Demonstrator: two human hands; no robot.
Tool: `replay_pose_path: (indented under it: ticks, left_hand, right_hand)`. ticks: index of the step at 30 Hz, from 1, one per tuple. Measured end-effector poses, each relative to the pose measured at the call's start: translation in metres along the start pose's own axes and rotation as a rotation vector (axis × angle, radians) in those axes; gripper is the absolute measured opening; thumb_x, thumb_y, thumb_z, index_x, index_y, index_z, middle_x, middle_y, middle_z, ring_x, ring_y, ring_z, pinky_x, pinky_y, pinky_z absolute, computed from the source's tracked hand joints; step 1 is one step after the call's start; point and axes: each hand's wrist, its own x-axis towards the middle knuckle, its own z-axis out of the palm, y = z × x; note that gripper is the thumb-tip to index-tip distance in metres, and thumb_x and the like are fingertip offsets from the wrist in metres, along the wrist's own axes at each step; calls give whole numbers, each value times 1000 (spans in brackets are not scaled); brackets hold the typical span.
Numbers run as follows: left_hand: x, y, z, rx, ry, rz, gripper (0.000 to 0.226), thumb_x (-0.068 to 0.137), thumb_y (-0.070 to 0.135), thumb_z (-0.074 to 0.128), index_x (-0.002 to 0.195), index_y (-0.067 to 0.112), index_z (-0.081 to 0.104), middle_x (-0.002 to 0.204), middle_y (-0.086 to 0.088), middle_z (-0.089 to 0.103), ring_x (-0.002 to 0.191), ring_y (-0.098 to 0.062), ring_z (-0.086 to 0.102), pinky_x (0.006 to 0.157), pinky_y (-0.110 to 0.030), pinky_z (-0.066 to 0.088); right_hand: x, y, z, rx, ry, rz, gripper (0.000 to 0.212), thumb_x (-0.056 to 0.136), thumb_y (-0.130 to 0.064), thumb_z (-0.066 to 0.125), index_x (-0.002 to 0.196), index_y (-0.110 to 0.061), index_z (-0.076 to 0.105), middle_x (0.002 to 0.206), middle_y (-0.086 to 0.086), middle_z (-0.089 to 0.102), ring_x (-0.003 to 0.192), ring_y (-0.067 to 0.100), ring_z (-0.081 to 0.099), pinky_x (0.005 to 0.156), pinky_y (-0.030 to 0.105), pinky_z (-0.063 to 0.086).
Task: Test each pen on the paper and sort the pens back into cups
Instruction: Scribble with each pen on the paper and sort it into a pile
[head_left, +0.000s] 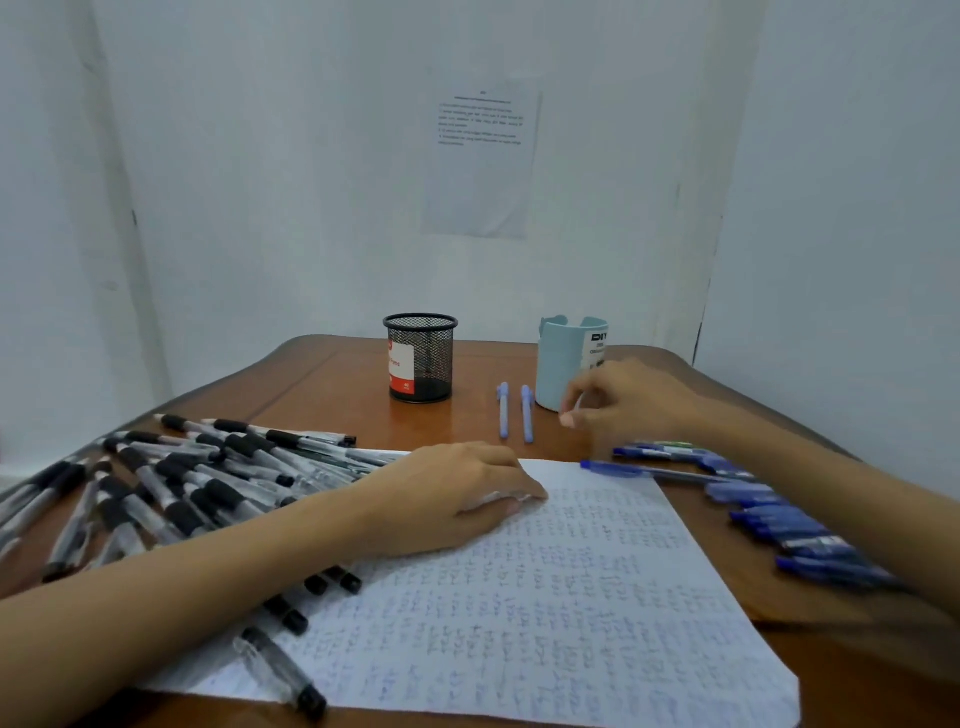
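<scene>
On the brown wooden table (322, 374) the biggest thing is the paper (545, 597), a sheet already full of small test marks. To its left lies a wide heap of black pens (171, 493) and to its right a row of blue pens (779, 514), so I think most of the sorting is not yet done. The left hand (457, 493) lies palm down on the top edge of the paper, fingers stretched out and gripping nothing. It is good to press there, so the sheet does not slide. The right hand (623, 405) is at the foot of the pale blue cup (558, 364), fingers bent together. It is blurred, and I cannot tell if a pen is pinched in them. If it carries one, the step seems to be the drop into this cup: better to lift the tip above the rim and let it go straight down, without pushing the cup. The black mesh cup (431, 358) stands well apart to the left. Between the cups two pale blue pens (527, 413) lie side by side. For writing, the printed sheet on the wall (483, 156) is not readable, the mesh cup's red and white label (401, 366) shows a word like "Pens", and the blue cup's label begins with "DI"
</scene>
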Motion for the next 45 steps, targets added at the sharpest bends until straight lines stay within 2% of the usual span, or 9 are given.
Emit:
replay_pose_path:
  ticks: [6,11,15,18,25,30,37,42,45]
  left_hand:
    - [1,-2,1,22,-10,1,42,95,36,29,130,30,51,121,11,55,106,-3,50,85,-34,47]
    - [0,0,-1,38,-25,21,54,91,49,19,132,30,49,123,13,54,106,0,49,87,-29,46]
    - [0,1,-1,42,-29,29,57,90,51,18,133,30,49,124,13,53,106,0,50,88,-26,46]
    - [1,0,-1,57,-30,33,55,91,52,18,133,32,47,124,13,53,105,3,48,87,-20,44]
    - [2,-1,1,76,-46,23,59,89,55,12,135,35,43,128,15,51,109,3,47,92,-22,44]
    - [2,-2,1,79,-40,28,59,89,56,11,135,36,42,128,15,50,109,2,47,92,-25,45]
    - [1,-2,1,71,-44,21,56,89,55,13,134,37,42,127,15,50,110,2,47,92,-24,45]
    - [2,-4,4,55,-32,26,61,88,61,7,133,38,41,126,16,49,109,2,46,91,-27,46]
    - [1,-4,5,59,-23,34,60,88,60,8,133,37,41,126,14,50,108,1,47,90,-28,47]
  right_hand:
    - [-58,27,10,27,-61,20,24,84,-41,63,104,-28,64,86,-24,49,79,-3,49,65,12,37]
    - [-67,21,16,205,223,-92,17,86,-21,65,88,-31,51,88,-14,58,77,-1,55,67,12,42]
    - [-71,10,-7,272,535,-286,41,87,-9,61,124,-20,45,84,-1,64,69,12,65,71,25,56]
    - [-78,5,-21,481,589,-275,56,89,-1,56,133,-29,36,80,6,65,67,13,67,69,22,57]
    - [-86,7,-24,1169,540,-26,35,88,-1,53,119,-17,47,67,4,68,59,18,67,54,29,57]
    - [-85,5,-29,1300,454,124,53,68,-25,64,118,-17,49,67,-2,71,60,10,68,46,19,52]
    - [-83,9,-10,1573,404,474,22,75,-19,71,78,-13,50,59,-4,39,35,4,33,32,11,30]
    - [-86,-1,5,1573,310,502,20,90,-30,57,82,-12,55,54,3,49,45,9,57,39,16,48]
    - [-88,-5,9,1487,44,396,46,93,-49,39,102,-13,66,85,9,72,70,20,72,52,26,57]
